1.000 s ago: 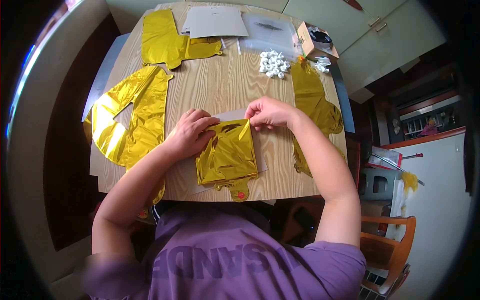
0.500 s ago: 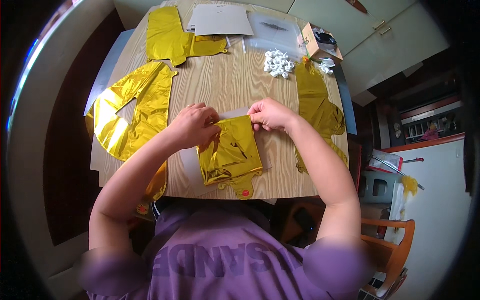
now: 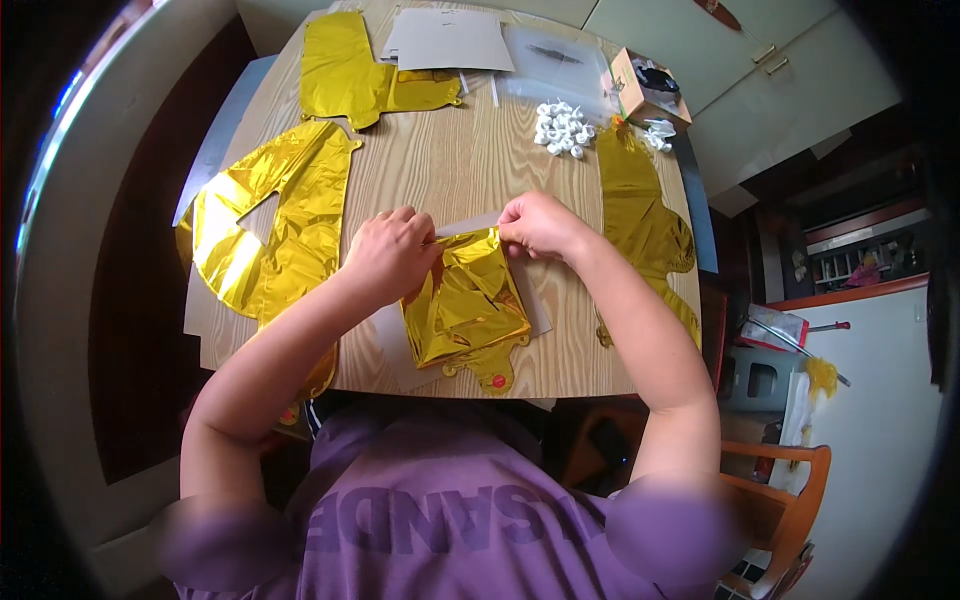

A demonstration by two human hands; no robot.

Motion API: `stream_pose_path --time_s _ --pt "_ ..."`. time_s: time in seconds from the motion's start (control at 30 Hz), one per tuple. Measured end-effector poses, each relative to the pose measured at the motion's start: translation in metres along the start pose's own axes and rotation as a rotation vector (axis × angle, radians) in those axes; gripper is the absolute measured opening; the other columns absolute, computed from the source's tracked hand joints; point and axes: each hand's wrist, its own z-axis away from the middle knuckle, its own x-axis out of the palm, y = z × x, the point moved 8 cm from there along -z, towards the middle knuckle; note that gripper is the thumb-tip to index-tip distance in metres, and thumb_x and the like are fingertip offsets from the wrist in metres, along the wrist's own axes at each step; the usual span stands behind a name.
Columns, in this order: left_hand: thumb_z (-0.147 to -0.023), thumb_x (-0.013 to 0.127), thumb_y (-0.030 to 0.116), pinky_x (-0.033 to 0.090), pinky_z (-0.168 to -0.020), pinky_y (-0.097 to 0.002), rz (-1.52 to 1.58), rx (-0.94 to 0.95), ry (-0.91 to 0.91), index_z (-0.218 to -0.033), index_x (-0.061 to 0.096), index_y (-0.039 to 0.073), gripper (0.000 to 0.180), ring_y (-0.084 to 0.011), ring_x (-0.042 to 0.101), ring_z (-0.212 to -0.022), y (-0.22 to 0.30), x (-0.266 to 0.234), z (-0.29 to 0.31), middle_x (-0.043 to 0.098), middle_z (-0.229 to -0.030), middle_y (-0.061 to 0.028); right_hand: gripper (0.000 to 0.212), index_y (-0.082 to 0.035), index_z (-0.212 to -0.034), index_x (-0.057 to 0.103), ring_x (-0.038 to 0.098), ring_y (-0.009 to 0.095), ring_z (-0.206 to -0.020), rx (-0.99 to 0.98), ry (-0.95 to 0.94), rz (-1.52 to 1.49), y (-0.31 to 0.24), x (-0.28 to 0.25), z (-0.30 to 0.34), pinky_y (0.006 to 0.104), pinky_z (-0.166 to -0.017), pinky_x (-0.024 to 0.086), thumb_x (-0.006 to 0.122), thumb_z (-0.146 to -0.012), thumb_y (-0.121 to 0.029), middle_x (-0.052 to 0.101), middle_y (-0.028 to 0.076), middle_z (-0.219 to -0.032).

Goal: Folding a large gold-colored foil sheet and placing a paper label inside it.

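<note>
In front of me a gold foil balloon (image 3: 468, 305), folded into a rough square, lies on a pale grey card (image 3: 395, 345). A tabbed flap with a red dot sticks out from its near edge. My left hand (image 3: 393, 252) is closed on the balloon's far left corner, its fingertips partly hidden. At the far right corner, my right hand (image 3: 538, 226) pinches the foil between thumb and fingers. The far edge is raised a little, and creases run across the foil between both hands.
Flat gold foil balloons lie at the left (image 3: 290, 215), far left (image 3: 340, 75) and right (image 3: 645, 200) of the wooden table (image 3: 470, 160). Behind are grey cards (image 3: 450, 40), clear plastic sheets (image 3: 555, 65), a pile of white curled pieces (image 3: 563, 130) and a small box (image 3: 640, 88).
The balloon's far edge has been lifted and its foil is more creased between my hands. Both hands keep hold of its far corners. The whole view has shifted slightly.
</note>
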Motion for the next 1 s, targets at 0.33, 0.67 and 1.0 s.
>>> stream_pose_path --time_s 0.33,0.67,1.0 --pt "-0.093 0.067 0.028 0.051 -0.083 -0.0450 -0.037 0.020 0.039 -0.094 0.065 0.005 0.023 -0.0340 0.064 -0.092 -0.003 0.004 -0.001 0.064 -0.092 -0.0126 0.020 -0.005 -0.089 0.067 0.046 0.005 -0.048 -0.004 -0.051 -0.149 0.005 -0.003 0.001 0.0210 -0.045 0.037 0.064 -0.100 -0.022 0.065 0.001 -0.071" --pt "-0.091 0.069 0.025 0.051 -0.081 -0.0449 -0.062 0.107 0.150 -0.094 0.065 0.007 0.019 -0.0329 0.064 -0.090 -0.004 0.002 0.004 0.063 -0.091 -0.0114 0.024 0.001 -0.086 0.069 0.064 0.019 -0.055 -0.133 0.150 0.089 0.002 -0.002 -0.010 0.0344 -0.056 0.051 0.069 -0.094 -0.022 0.069 0.010 -0.069" --pt "-0.089 0.072 0.026 0.047 -0.094 -0.0453 0.002 0.172 0.229 -0.119 0.064 0.007 0.037 -0.0334 0.059 -0.109 0.015 -0.019 0.015 0.063 -0.112 -0.0121 0.029 0.000 -0.094 0.071 0.069 0.039 -0.093 -0.231 0.289 0.371 -0.019 -0.002 -0.017 0.0475 -0.086 0.053 0.060 -0.098 -0.027 0.072 0.023 -0.097"
